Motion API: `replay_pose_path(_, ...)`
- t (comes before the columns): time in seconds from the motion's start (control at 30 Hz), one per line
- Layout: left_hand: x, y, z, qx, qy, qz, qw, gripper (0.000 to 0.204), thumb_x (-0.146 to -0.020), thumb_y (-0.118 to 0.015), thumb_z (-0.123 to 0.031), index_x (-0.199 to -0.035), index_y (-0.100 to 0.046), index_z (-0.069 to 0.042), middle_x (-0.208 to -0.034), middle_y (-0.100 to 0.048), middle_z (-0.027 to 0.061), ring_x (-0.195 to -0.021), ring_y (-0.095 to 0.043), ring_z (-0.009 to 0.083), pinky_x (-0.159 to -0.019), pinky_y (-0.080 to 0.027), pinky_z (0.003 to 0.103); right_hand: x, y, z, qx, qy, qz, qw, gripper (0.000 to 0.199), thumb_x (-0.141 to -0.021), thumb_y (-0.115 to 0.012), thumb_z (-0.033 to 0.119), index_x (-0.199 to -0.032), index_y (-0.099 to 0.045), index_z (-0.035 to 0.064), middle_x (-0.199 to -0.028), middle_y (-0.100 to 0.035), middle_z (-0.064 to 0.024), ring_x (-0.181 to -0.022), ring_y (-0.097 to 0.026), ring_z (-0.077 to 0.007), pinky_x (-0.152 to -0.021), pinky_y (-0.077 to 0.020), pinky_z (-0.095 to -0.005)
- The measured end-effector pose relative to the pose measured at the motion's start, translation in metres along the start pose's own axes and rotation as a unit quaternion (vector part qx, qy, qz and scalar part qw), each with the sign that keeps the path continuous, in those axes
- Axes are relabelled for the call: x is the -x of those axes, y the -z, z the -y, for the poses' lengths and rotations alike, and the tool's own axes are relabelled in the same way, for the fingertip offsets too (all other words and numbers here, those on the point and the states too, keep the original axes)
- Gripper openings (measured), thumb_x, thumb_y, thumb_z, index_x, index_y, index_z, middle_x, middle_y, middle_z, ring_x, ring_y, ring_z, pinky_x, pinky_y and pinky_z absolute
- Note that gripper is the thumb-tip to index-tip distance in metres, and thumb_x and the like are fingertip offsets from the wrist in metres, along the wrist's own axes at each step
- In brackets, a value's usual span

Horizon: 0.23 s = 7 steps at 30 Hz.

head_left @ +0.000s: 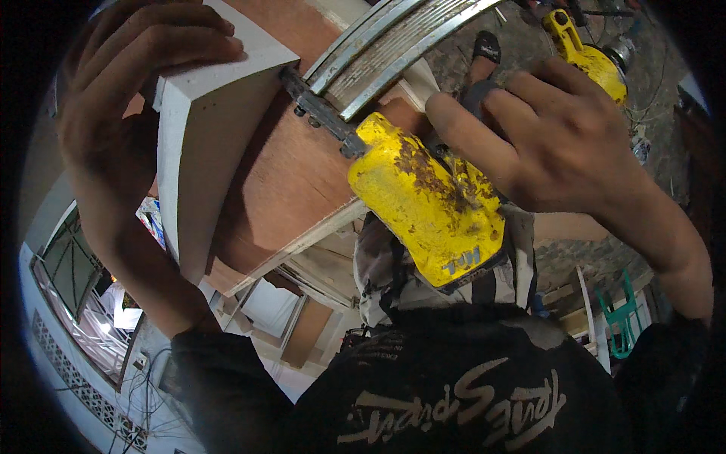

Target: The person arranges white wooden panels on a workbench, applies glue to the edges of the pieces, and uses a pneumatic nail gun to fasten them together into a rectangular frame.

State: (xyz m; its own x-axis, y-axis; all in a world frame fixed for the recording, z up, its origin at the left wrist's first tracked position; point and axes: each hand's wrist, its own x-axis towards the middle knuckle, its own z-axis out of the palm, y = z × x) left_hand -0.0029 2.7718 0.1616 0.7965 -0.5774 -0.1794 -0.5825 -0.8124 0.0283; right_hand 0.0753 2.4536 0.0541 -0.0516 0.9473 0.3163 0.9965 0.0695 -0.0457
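One small package shows: a crumpled, multicoloured printed wrapper or bag (pixel 150 216), white with red and blue patches, peeking out at the left, just beside the edge of the white painted board. No signs, no screens, no separate labels in sight.

Yellow nail gun (pixel 427 200) against white board (pixel 204 129)

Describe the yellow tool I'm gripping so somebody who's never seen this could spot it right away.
Start at the large reddish-brown plywood panel filling the upper middle. Where its edge meets the white block held by the left hand, a yellow nail gun presses in, gripped by the right hand. Its rust-stained body and dark nose set it apart from the cleaner second yellow tool at upper right.
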Motion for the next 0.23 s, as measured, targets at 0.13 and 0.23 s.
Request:
replay_pose_path(0.13, -0.0020, 0.0053, 0.0003, -0.017, 0.004, 0.018, 1.000, 0.032, -0.072, -0.072, -0.014, -0.104, -0.074, -0.007, -0.114, -0.073, 0.0095, -0.122, -0.063, 0.0296, -0.104, -0.044, 0.044, 0.0020, 0.0009, 0.0033, 0.000, -0.011, 0.019, 1.000, 0.046, -0.072, -0.065, 0.022, -0.117, -0.069, 0.0105, -0.066, -0.050, 0.0031, -0.066, -0.061, -0.0123, -0.064, -0.0497, -0.0298)
replay_pose_path(0.23, -0.0050, 0.0060, 0.0024, -0.020, 0.001, 0.024, 1.000, 0.027, -0.078, -0.067, -0.013, -0.104, -0.074, -0.009, -0.116, -0.073, 0.0097, -0.125, -0.062, 0.0296, -0.108, -0.040, 0.047, -0.0016, 0.0089, 0.0005, -0.009, -0.013, 0.068, 0.998, 0.052, -0.070, -0.066, 0.021, -0.121, -0.068, 0.0123, -0.068, -0.053, 0.0026, -0.070, -0.063, -0.0137, -0.066, -0.0513, -0.0310)
